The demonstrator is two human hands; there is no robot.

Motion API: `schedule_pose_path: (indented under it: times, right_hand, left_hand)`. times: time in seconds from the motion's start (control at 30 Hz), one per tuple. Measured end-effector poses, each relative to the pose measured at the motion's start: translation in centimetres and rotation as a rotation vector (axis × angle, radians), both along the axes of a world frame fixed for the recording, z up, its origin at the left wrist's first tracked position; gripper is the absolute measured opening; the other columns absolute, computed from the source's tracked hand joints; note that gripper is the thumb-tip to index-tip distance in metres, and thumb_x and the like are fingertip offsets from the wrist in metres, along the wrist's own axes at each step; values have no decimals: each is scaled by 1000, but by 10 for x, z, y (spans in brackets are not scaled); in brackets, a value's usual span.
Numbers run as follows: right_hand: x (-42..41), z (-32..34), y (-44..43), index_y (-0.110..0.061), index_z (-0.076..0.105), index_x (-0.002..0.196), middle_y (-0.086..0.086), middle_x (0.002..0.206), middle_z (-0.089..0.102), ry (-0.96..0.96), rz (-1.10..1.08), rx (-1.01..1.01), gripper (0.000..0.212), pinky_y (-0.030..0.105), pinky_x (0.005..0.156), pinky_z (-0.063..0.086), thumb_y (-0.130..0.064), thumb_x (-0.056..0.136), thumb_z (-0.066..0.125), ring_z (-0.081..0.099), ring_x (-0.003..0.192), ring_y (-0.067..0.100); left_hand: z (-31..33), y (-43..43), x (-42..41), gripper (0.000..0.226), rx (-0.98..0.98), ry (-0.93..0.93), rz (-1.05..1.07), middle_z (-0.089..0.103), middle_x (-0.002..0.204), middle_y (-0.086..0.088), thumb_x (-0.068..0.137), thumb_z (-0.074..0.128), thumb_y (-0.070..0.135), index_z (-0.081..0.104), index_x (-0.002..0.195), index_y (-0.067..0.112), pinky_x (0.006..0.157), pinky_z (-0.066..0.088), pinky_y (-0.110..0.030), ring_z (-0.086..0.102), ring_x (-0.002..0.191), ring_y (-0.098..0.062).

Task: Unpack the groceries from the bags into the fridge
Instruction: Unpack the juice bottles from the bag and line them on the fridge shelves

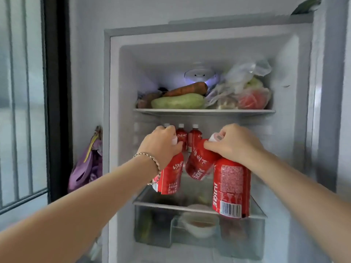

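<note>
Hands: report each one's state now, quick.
Left hand: closed around the neck of one juice bottle.
Right hand: closed on a tilted bottle by its neck, plus an upright bottle.

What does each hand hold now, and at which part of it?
The left hand grips one red juice bottle at its neck. The right hand grips two more at their necks: a tilted bottle and an upright bottle.

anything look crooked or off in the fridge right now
The right hand grips two juice bottles; the inner bottle hangs tilted, its base swung left, while the outer bottle hangs straight. Nothing looks spilled or damaged.
</note>
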State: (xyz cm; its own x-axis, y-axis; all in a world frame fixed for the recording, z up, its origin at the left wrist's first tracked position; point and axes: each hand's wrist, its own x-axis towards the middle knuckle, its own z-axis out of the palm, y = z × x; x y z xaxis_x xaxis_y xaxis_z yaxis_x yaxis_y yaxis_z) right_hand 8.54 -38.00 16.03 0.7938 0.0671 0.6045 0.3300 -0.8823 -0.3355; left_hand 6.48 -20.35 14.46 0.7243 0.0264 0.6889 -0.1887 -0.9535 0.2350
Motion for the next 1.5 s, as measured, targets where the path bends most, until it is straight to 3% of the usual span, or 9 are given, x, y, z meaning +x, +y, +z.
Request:
schedule_pose_path:
  times: [0.17, 0.43, 0.53, 0.77, 0.87, 1.0, 1.27, 1.4, 1.5]
  right_hand:
    - [60, 34, 7, -11, 50, 63, -1, 58, 51, -28, -58, -18, 45, 26, 47, 27, -53, 72, 64, 49, 55, 15]
    - [127, 26, 35, -16, 48, 67, 1, 73, 56, 43, -241, -66, 42, 27, 58, 37, -55, 72, 64, 55, 74, 24]
    - [143, 22, 40, -16, 47, 66, 0, 68, 52, 69, -244, -14, 44, 27, 53, 34, -55, 73, 64, 56, 74, 24]
    - [175, 31, 48, -16, 60, 67, 0, 64, 61, 170, -65, 81, 40, 29, 61, 44, -54, 72, 70, 62, 70, 20]
    - [178, 28, 42, -13, 64, 67, 1, 64, 66, 205, 24, 228, 37, 30, 70, 49, -49, 71, 74, 64, 67, 17]
    - [158, 21, 19, -14, 61, 50, -2, 50, 62, 7, -109, 282, 36, 28, 59, 45, -38, 76, 67, 61, 58, 17]
    - [143, 10, -4, -19, 73, 87, 8, 94, 73, -446, -364, 456, 21, 34, 80, 47, -34, 81, 61, 63, 97, 33]
    - [178, 5, 4, -18, 64, 107, 12, 111, 66, -158, -360, 353, 32, 33, 82, 45, -36, 81, 60, 56, 110, 33]
    - [201, -16, 10, -12, 47, 120, 13, 118, 59, -22, -375, 200, 54, 36, 81, 43, -53, 85, 51, 45, 119, 35]
  left_hand:
    - [20, 6, 72, 31, 17, -76, -31, 51, 110, -10, 93, 50, 34, 51, 112, 10, 79, 42, -37, 55, 98, -34]
    - [22, 3, 158, 37, -63, 55, -141, 47, 122, -18, 96, 46, 34, 48, 122, 7, 90, 41, -40, 50, 110, -37]
    - [13, 3, 177, 42, 163, 43, 4, 46, 125, -20, 98, 32, 42, 45, 128, 16, 92, 38, -40, 40, 117, -36]
    - [-16, 8, 186, 48, 144, -4, -135, -3, 155, -4, 93, 34, 50, 36, 137, 32, 110, 20, -50, -1, 141, -33]
    - [-16, 4, 187, 59, 233, 12, -141, 16, 154, 8, 90, 32, 59, 32, 141, 31, 110, 16, -57, -9, 143, -29]
    - [-13, -3, 191, 68, 267, 45, -67, 29, 148, 9, 80, 39, 72, 45, 133, 31, 107, 17, -59, -6, 142, -33]
    - [-18, -5, 200, 75, 273, 40, -32, 47, 135, 8, 76, 49, 72, 36, 137, 30, 97, 36, -49, 18, 135, -39]
    - [-19, -3, 201, 75, 299, 6, -19, 47, 134, 9, 76, 49, 72, 37, 137, 30, 97, 35, -46, 20, 134, -38]
    - [-21, -2, 202, 75, 307, -10, -25, 45, 135, 9, 77, 47, 72, 37, 138, 30, 99, 34, -46, 19, 135, -38]
